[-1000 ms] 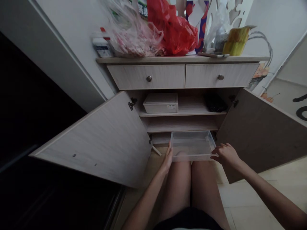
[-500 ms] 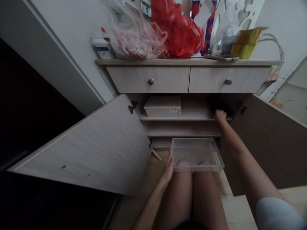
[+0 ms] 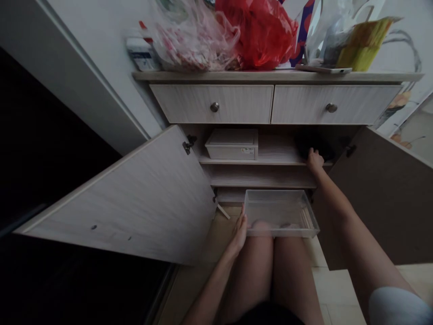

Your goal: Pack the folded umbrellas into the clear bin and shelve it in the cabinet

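Note:
A clear plastic bin [image 3: 282, 232] rests over my knees, and its left wall is gripped by my left hand [image 3: 241, 229]. My right hand [image 3: 315, 159] reaches into the right end of the cabinet's upper shelf [image 3: 275, 153]. Its fingers are bent onto a black, soft-looking thing [image 3: 313, 141] there, whose kind is too dark to make out. To the left on that same shelf sits a white lidded storage box [image 3: 232, 145] with a small label.
Both cabinet doors, left [image 3: 128, 194] and right [image 3: 385, 194], are swung out on either side of me. Two closed drawers with knobs [image 3: 214, 107] sit above. On the top stand a pinkish plastic bag [image 3: 196, 43], a red bag [image 3: 259, 38], a white bottle [image 3: 142, 55] and a yellow packet [image 3: 363, 47].
The camera view has tipped slightly, so the cabinet appears higher. My right hand stays at the black thing, its fingers slightly shifted. My left hand keeps hold of the bin.

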{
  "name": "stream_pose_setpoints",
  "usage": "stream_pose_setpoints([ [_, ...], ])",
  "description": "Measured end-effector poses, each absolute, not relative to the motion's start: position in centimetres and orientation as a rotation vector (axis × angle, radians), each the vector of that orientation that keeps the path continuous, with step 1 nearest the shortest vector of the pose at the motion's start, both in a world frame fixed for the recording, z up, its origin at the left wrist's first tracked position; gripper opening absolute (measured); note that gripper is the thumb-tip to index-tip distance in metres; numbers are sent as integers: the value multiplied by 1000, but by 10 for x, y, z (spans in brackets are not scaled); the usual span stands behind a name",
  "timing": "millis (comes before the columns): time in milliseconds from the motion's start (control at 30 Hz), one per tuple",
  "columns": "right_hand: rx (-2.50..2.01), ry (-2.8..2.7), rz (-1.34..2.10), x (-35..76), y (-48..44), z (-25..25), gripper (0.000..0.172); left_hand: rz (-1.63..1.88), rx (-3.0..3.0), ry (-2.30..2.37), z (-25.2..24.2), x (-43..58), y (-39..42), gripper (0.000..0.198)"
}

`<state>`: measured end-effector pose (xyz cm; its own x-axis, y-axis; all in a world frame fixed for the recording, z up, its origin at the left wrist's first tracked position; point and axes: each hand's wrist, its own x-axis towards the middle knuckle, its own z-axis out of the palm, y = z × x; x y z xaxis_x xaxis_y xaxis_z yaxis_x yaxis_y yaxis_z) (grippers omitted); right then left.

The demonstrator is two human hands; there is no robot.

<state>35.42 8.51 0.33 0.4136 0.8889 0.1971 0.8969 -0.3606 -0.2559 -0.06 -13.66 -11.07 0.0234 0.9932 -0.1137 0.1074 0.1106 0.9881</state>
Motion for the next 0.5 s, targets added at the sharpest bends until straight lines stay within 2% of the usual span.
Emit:
stream_pose_setpoints([
  [100,-2226,-1354,103,360,72,11,45,1030,1199,1304,-109,0,-138,86],
  [167,-2042,-1190,330,366,57,14,41,1031,1169,1312,-107,1,-139,84],
  [333,-1484,-1197,956,379,-12,12,56,1050,1192,1300,-105,2,-139,83],
  [500,-1389,-1484,1106,371,-85,9,59,1046,1209,1290,-105,3,-140,84],
])
